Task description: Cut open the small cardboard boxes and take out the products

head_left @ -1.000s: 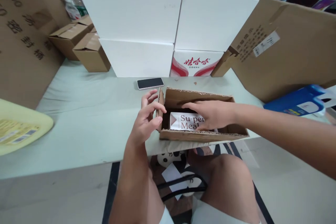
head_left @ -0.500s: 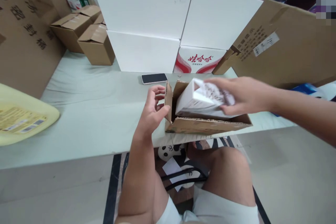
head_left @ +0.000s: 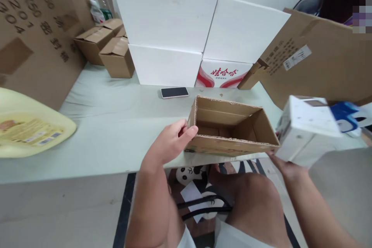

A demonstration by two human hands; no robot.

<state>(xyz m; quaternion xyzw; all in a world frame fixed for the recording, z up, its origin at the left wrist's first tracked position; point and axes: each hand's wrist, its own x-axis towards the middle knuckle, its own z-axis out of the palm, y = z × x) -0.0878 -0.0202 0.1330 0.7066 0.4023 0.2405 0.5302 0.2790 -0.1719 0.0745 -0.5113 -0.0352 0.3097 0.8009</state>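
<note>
An open brown cardboard box (head_left: 232, 148) sits near the table's front edge, with nothing inside it that I can see. My left hand (head_left: 170, 141) is closed on its left end, the thumb over the rim and the fingers curled against the outside wall. To the right of the cardboard box, a white carton (head_left: 315, 135) is held up and tilted, slightly blurred. My right hand (head_left: 293, 170) supports it from below, close to the cardboard box's right front corner; most of its fingers are hidden behind the carton.
A phone (head_left: 174, 92) lies behind the cardboard box. White panels (head_left: 168, 66) and a red-and-white carton (head_left: 222, 74) stand at the back. Small brown boxes (head_left: 117, 60) are at back left, a yellow jug (head_left: 37, 128) at left. A blue-and-white packet (head_left: 345, 114) lies at right.
My right hand has lifted the white carton out of the cardboard box and carried it right, turning it over. My left hand has closed on the cardboard box's left end.
</note>
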